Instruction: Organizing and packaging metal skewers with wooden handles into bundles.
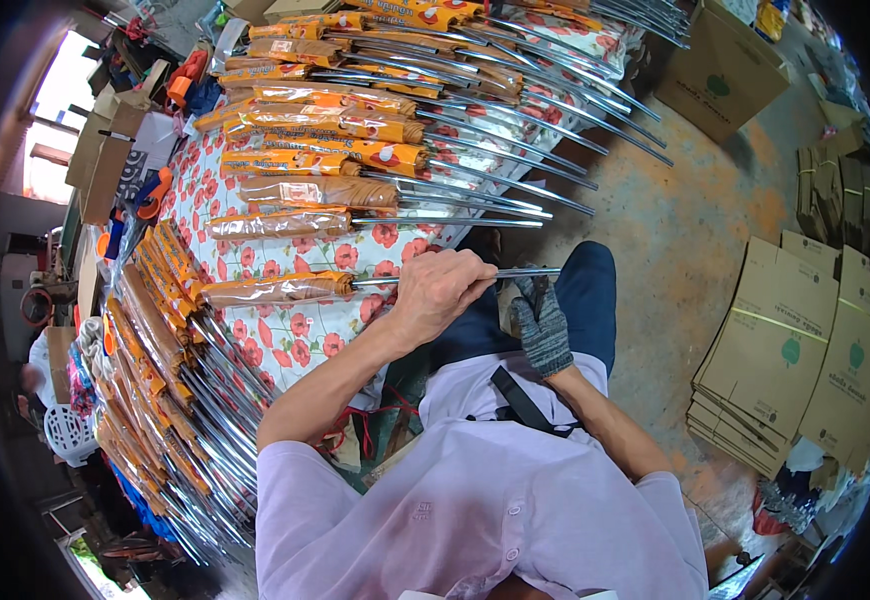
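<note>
My bare left hand is closed around the bare metal rod of a long item. Its brown, plastic-sleeved end lies to the left on a cloth with red flowers. My right hand, in a grey knitted glove, is just below the rod's free end, above my lap. Its fingers point up toward the rod with the thumb apart; whether they touch it is unclear. Beyond my left hand, several similar orange-and-brown sleeved items lie side by side, rods pointing right.
At the left, more sleeved items are stacked with rods toward me. Flattened cardboard boxes are piled on the right, on the stained floor. A standing carton is at the far right. Orange-handled tools lie by the table's left edge.
</note>
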Demonstrator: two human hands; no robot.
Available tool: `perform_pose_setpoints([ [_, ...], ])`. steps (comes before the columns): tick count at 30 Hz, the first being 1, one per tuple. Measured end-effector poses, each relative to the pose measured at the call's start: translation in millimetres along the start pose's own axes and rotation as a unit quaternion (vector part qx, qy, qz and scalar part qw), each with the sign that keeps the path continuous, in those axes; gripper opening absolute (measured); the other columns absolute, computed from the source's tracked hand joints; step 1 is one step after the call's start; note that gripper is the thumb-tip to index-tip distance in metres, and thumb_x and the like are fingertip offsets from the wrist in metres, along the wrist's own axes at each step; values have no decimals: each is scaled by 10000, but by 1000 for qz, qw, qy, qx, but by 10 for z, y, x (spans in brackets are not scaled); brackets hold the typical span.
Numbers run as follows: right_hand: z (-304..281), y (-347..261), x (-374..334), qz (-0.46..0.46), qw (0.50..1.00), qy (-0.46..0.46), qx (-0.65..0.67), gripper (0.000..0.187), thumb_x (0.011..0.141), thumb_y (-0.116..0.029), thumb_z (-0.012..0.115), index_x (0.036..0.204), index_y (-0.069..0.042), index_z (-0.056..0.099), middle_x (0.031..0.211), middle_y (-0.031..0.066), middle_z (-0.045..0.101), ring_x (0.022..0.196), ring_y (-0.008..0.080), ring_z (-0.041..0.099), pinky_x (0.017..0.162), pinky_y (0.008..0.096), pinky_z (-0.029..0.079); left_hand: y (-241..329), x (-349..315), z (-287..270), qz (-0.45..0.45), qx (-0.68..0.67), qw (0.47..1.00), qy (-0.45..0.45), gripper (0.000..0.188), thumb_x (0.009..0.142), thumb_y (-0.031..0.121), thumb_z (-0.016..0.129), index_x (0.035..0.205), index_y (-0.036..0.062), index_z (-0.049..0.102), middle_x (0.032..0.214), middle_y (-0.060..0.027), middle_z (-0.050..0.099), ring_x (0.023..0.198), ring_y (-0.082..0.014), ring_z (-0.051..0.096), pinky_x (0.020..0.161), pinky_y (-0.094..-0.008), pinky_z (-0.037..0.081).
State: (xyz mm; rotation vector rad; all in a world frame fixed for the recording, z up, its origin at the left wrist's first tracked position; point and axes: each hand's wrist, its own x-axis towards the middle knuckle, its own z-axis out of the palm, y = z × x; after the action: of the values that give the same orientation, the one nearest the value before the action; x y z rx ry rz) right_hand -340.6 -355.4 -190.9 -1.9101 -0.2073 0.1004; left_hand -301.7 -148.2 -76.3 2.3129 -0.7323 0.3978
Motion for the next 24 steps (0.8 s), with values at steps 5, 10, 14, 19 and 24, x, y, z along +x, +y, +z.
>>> perform_pose_setpoints([
  [5,6,21,5,25,1000,0,12,470,989,-197,619,1418,-27,533,1414,207,558,1296,372,546,1059,385,443,-36,2,3,-6,-16,1000,-14,204,779,-6,798,921,45,660,800,-78,681,693,-245,684,592,-332,526],
  [10,13,6,20,30,999,11,42,502,978,-178,633,1436,-25,499,1372,211,590,1237,376,594,1013,371,476,-47,7,29,-3,-16,1000,-5,180,804,49,788,920,66,651,768,-60,639,671,-232,657,563,-346,492],
  [14,9,10,58,1,999,23,41,489,964,-141,640,1417,-25,498,1315,208,621,1176,370,631,972,360,498,-35,13,6,-2,-14,1000,-4,189,791,20,794,919,52,658,781,-71,661,674,-238,668,571,-337,508],
  [19,-5,16,132,-53,997,48,16,382,942,-120,655,1295,-21,546,1166,195,671,1029,364,678,873,389,533,-46,17,8,2,-19,1000,-3,199,776,-8,802,911,38,664,789,-80,683,676,-242,679,580,-327,523],
  [24,-19,-5,120,-67,996,52,-23,289,931,-133,664,1182,-24,571,1031,188,681,895,377,682,764,427,538,-30,-4,7,-3,-17,1000,-6,199,773,-7,805,906,41,666,787,-81,682,675,-240,678,578,-326,522],
])
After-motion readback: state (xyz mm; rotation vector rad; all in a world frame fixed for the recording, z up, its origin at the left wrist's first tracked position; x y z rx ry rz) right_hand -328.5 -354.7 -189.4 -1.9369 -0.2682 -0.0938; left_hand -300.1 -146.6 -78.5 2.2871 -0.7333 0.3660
